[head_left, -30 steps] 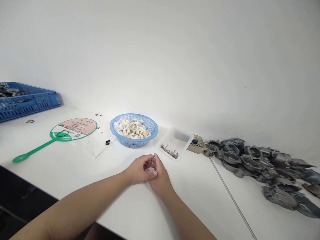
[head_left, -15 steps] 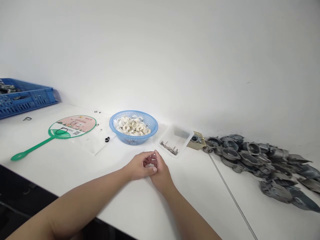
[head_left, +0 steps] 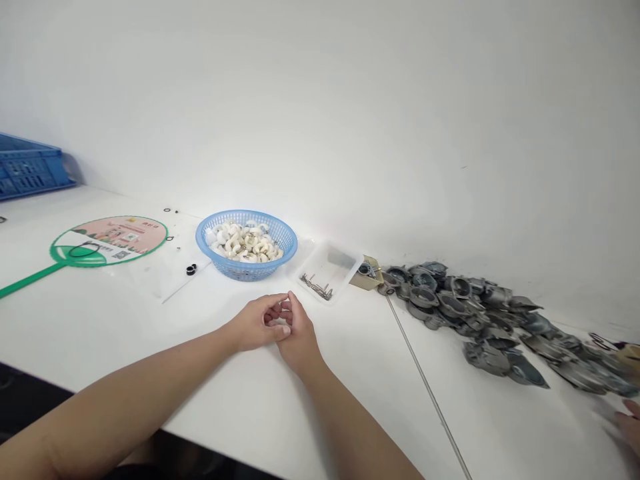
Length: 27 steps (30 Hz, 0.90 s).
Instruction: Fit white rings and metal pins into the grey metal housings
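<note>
My left hand point(head_left: 253, 325) and my right hand point(head_left: 299, 339) rest together on the white table point(head_left: 240, 413), fingertips touching. The fingers of both are loosely curled, and a gap shows between thumb and fingers; I see nothing held there. Just beyond them stands a light blue plastic basket point(head_left: 245, 270) filled with white curved pieces point(head_left: 245, 241). Behind my right hand is a clear plastic tray point(head_left: 345, 270) with thin metal pins point(head_left: 316, 287) in it. A small yellowish box point(head_left: 367, 280) with metal parts adjoins the tray.
Grey metal castings point(head_left: 453, 303) lie heaped to the right, and another person's hand point(head_left: 629, 421) shows at the right edge. On the left are a green-rimmed hand fan point(head_left: 120, 233), small black rings point(head_left: 191, 269) and a blue crate point(head_left: 35, 170). A wall stands behind.
The view has turned to the right, so everything sits further left in the picture. Another person's hand has come into sight at the right edge. My hands keep the same pose.
</note>
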{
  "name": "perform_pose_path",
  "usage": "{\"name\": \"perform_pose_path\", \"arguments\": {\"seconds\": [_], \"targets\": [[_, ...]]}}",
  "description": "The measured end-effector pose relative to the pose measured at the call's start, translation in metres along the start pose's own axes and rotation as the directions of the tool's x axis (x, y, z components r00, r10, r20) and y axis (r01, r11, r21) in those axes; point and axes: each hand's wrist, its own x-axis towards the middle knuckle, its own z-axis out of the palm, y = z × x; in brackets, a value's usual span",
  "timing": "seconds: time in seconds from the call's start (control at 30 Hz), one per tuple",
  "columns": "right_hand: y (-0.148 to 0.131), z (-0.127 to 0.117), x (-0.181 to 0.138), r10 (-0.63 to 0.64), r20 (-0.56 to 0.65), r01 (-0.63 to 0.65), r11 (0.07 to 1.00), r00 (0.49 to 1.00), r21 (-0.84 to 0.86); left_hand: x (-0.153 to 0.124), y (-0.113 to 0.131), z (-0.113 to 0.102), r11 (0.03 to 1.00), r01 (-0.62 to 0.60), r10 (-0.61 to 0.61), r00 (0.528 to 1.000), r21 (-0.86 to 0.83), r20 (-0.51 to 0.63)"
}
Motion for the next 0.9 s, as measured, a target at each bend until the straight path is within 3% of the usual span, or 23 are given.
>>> {"name": "perform_pose_path", "arguments": {"seconds": [0.23, 0.43, 0.67, 0.9], "targets": [[0.012, -0.002, 0.004, -0.067, 0.028, 0.067, 0.998, 0.997, 0.016, 0.002, 0.007, 0.0, 1.0, -0.018, 0.018, 1.0, -0.017, 0.015], [0.002, -0.009, 0.002, -0.109, 0.026, 0.109, 0.994, 0.994, -0.016, 0.003, 0.01, 0.001, 0.998, -0.065, 0.065, 0.998, 0.015, 0.016], [-0.011, -0.008, 0.002, -0.128, 0.01, 0.127, 0.99, 0.992, 0.069, 0.008, 0.011, -0.003, 0.994, -0.078, 0.079, 0.997, 0.075, 0.001], [-0.014, -0.007, 0.006, -0.083, -0.011, 0.083, 0.993, 0.997, 0.085, 0.014, 0.006, -0.007, 0.995, -0.084, 0.083, 0.996, 0.063, 0.013]]}}
